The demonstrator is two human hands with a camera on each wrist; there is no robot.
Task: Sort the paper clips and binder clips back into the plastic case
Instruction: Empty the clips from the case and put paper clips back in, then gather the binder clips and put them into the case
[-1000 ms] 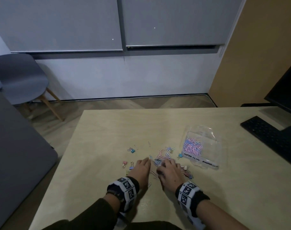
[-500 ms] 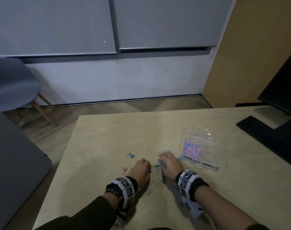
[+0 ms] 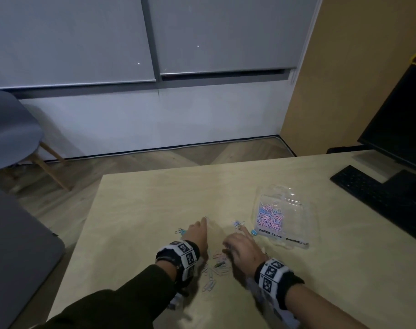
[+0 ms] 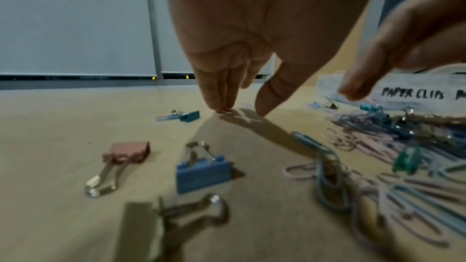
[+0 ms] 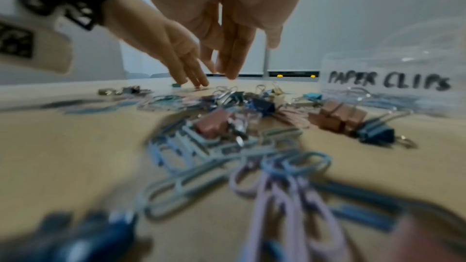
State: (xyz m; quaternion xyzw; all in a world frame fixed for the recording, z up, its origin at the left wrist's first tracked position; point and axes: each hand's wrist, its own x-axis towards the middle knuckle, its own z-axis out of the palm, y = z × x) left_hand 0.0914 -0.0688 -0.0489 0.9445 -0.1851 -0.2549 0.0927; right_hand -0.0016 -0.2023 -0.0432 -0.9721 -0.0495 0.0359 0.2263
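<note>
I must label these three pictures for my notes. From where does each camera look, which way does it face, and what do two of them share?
Head: high, looking forward and down at the pale wooden table; both banded forearms, left hand and right hand show.
Left wrist: low above the table, looking along the left hand's straight fingers touching it.
Right wrist: low, looking across the loose clip pile; both hands show.
Shared: both wrist views show the clear plastic case lettered PAPER CLIPS.

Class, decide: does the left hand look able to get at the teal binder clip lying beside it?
Probably yes: the left hand has fingertips on the table right beside the teal binder clip, with nothing between them.
</note>
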